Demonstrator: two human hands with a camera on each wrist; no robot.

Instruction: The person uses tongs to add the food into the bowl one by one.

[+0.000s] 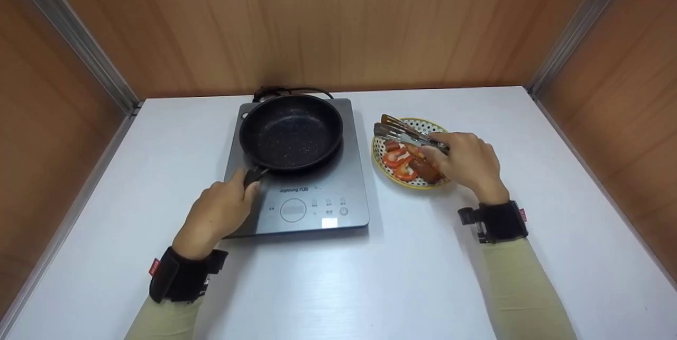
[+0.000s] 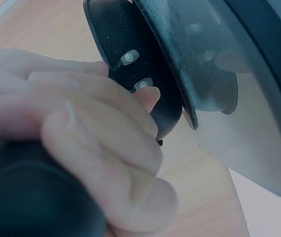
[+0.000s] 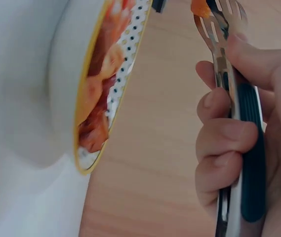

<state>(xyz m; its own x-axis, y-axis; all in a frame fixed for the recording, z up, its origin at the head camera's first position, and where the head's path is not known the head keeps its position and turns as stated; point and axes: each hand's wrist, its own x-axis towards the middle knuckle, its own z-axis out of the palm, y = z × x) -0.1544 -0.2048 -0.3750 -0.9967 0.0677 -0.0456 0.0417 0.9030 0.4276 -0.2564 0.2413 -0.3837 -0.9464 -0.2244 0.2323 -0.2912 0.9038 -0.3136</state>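
Observation:
My left hand (image 1: 217, 213) grips the black handle (image 1: 255, 175) of a dark frying pan (image 1: 291, 139), which sits over a silver induction cooktop (image 1: 338, 181). In the left wrist view, the curled fingers (image 2: 125, 148) wrap the handle close to the pan's riveted side. My right hand (image 1: 468, 163) holds metal tongs (image 1: 404, 134) above a dotted, yellow-rimmed plate (image 1: 418, 185). Red pepper slices (image 1: 399, 163) and brown food pieces (image 1: 427, 171) lie on this plate. At the top of the right wrist view, an orange piece (image 3: 200, 8) shows at the tongs' tips.
A black cord (image 1: 301, 89) runs behind the cooktop along the back panel (image 1: 328, 23). Wooden side walls with metal corner strips enclose the white table (image 1: 328, 287). Control markings and a lit square (image 1: 329, 222) show on the cooktop's front.

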